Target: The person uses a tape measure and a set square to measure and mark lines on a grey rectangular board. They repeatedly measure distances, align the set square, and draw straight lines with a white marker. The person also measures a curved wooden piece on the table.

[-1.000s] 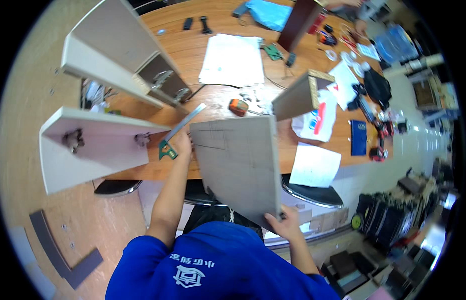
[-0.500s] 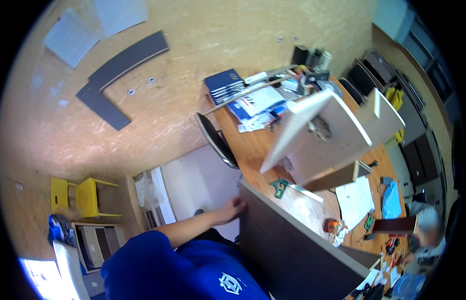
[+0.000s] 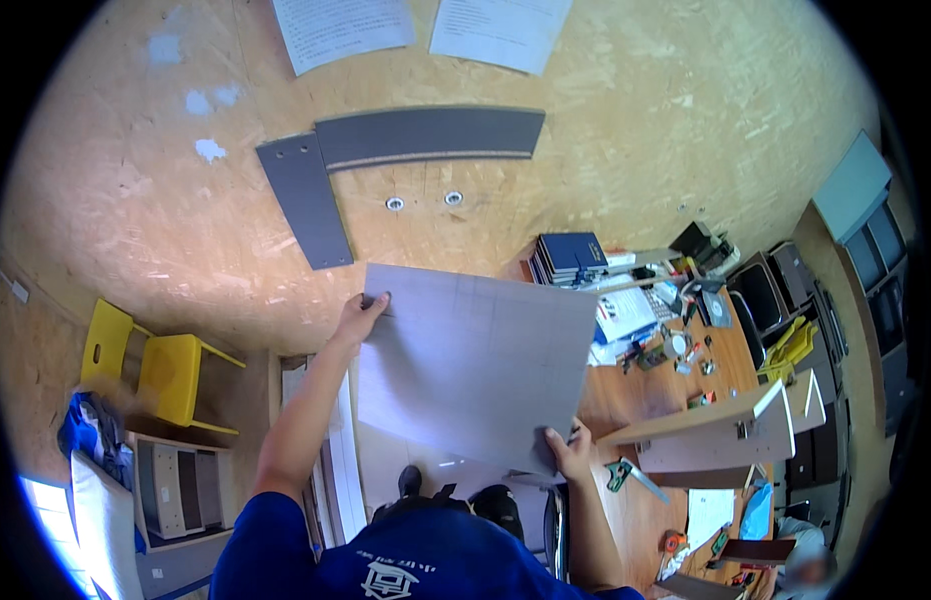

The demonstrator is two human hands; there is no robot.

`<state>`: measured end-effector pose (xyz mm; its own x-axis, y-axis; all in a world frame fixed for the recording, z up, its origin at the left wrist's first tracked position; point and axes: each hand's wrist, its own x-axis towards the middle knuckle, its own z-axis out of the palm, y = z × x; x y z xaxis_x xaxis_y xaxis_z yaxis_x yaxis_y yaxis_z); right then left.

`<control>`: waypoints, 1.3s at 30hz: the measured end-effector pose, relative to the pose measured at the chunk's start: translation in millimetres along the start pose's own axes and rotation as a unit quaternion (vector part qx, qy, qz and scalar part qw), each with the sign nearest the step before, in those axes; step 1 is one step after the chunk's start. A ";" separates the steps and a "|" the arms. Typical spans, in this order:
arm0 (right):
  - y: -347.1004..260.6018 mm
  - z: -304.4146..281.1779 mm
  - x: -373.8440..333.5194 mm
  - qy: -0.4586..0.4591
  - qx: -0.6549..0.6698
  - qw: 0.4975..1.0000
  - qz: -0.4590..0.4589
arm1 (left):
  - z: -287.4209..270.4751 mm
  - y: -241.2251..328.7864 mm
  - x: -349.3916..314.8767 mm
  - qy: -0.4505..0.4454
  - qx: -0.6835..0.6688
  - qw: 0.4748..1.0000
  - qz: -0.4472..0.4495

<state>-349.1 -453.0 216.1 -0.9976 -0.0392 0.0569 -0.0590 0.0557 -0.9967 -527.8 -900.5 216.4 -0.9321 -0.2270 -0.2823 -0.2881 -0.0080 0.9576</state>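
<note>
A large flat grey panel [image 3: 465,365] is held out in front of me, its broad face turned up toward me. At its left edge, close to the far corner, my left hand [image 3: 365,315] is closed with the thumb on top of the face. My right hand [image 3: 570,450] grips the near right corner, thumb also on the face. The fingers beneath the panel are hidden. Just right of my right hand, a green-handled tool with a straight metal blade [image 3: 633,478] lies on the wooden table [image 3: 620,400].
White boards [image 3: 715,430] stand on the table, with dark blue books [image 3: 570,255] and papers behind. Grey strips [image 3: 430,135] are on the wall. A yellow chair [image 3: 170,370] and a low cabinet [image 3: 185,490] stand left. Another person [image 3: 805,560] is at the lower right.
The panel, upright at the table's edge before, is now swung left and laid flatter before me. My right hand has come into view on it. The view has turned left toward the wall.
</note>
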 end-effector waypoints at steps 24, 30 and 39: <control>104.7 52.4 374.6 -0.094 -0.135 0.984 -0.065 | 34.3 -199.3 103.6 0.151 -0.494 0.856 0.000; 141.3 59.1 392.7 -0.076 -0.198 0.967 -0.138 | 34.2 -205.1 110.0 0.125 -0.501 0.856 0.038; 161.4 73.4 427.2 -0.088 -0.279 0.948 -0.126 | 0.7 -215.8 145.5 0.099 -0.516 0.849 0.057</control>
<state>-782.3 -533.9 75.3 -0.9303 -0.2856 0.2301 -0.3544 0.5388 -0.7643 -601.4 -931.1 -31.3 -0.8569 -0.4418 -0.2657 0.2428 -0.8006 0.5478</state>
